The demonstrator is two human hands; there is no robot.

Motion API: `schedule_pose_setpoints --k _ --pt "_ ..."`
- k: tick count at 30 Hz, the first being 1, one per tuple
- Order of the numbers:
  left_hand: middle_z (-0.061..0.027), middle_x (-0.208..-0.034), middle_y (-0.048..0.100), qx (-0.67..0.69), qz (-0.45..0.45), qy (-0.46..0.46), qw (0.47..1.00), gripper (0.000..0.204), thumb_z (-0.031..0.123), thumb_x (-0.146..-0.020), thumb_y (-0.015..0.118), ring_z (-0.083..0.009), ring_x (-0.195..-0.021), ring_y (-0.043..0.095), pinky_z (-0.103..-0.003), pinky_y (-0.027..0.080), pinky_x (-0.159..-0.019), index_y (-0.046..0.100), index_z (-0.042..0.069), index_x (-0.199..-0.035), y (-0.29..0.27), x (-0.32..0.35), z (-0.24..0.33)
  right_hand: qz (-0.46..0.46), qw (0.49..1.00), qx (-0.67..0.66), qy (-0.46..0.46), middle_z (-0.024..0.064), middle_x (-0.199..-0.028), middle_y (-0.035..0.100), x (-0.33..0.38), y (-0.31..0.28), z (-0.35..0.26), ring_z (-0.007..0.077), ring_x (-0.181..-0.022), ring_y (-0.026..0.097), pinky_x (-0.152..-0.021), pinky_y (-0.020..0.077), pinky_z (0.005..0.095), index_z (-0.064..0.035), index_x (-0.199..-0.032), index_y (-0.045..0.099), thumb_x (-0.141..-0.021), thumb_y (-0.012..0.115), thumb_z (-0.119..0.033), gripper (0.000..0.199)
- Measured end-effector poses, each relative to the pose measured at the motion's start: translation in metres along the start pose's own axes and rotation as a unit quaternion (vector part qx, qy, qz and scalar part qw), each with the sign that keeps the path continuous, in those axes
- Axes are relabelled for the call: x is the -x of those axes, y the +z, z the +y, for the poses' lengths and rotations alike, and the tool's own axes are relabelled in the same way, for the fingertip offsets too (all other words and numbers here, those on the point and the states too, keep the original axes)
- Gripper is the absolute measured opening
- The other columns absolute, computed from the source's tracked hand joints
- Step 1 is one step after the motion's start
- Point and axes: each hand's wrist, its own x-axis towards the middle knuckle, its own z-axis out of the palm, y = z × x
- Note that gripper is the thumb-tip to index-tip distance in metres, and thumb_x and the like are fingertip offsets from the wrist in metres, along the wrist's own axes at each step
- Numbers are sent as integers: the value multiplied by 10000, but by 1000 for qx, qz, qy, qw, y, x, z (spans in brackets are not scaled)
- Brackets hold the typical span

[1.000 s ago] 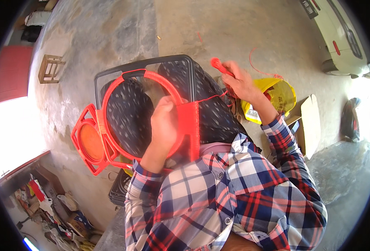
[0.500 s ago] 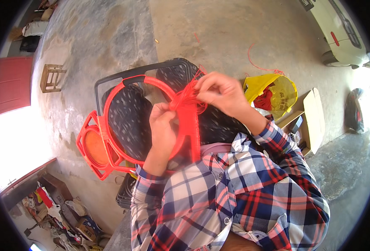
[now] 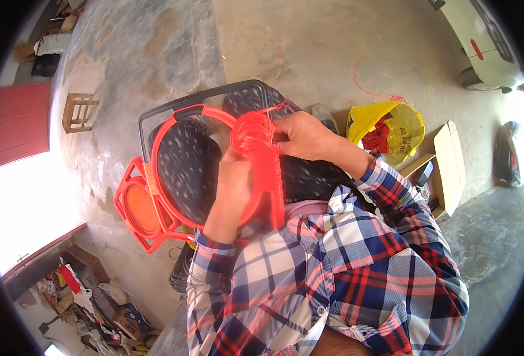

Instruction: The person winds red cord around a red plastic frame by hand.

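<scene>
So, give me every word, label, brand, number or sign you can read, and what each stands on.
Yellow container: dark characters on its wall, too blurred to quote reliably.
Cardboard box, lower left: dark print, too small to read.
I can read no other text; none shows on the red cord bundle or the red hoop.

Dark printed characters on the yellow container [image 3: 409, 126]; marks on the cardboard box [image 3: 127, 324], lower left, too small to read.

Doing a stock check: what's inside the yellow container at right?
A red bundle, possibly cord, lies inside the yellow container. Whatever is beneath the red bundle is covered.
</scene>
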Motion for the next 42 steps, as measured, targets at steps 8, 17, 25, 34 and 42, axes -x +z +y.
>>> schedule_pose_setpoints --k 8,17,25,34,42 --pt "-108 -1017 637 41 -52 -36 997 311 -23 -836 430 -199 -921 627 -321 506 -819 572 -6 -1112 -15 0 0 161 972 -169 -8 43 -799 604 34 -31 9 221 -841 604 -822 461 372 -54 -823 607 -765 636 -145 113" --pt "-129 -970 642 69 -25 -15 997 296 105 -893 443 -213 -862 642 -355 540 -807 549 -8 -1146 -13 1 2 77 890 -445 -66 109 -756 653 102 -110 7 289 -850 625 -1027 367 485 -126 -781 503 -786 629 -184 139" --pt "-83 -1013 598 -33 -10 109 993 257 72 -900 481 -152 -828 604 -300 511 -719 521 20 -1148 2 7 2 185 732 -654 -50 76 -787 605 56 -85 1 309 -877 580 -866 436 486 -100 -908 541 -926 539 -304 205" --pt "-86 -1090 455 -428 44 356 830 364 25 -721 696 -128 -778 481 -250 438 -687 564 51 -1060 4 8 -5 127 651 -743 -93 -34 -661 449 47 -93 -17 140 -671 483 -682 393 352 -140 -843 512 -943 529 -384 264" --pt "-68 -1092 447 -247 19 285 926 313 -55 -757 597 -105 -810 473 -243 436 -711 529 38 -1047 -3 8 -3 265 622 -696 -241 -29 -711 432 121 -191 -9 81 -620 444 -699 369 294 -99 -840 473 -952 541 -258 206"
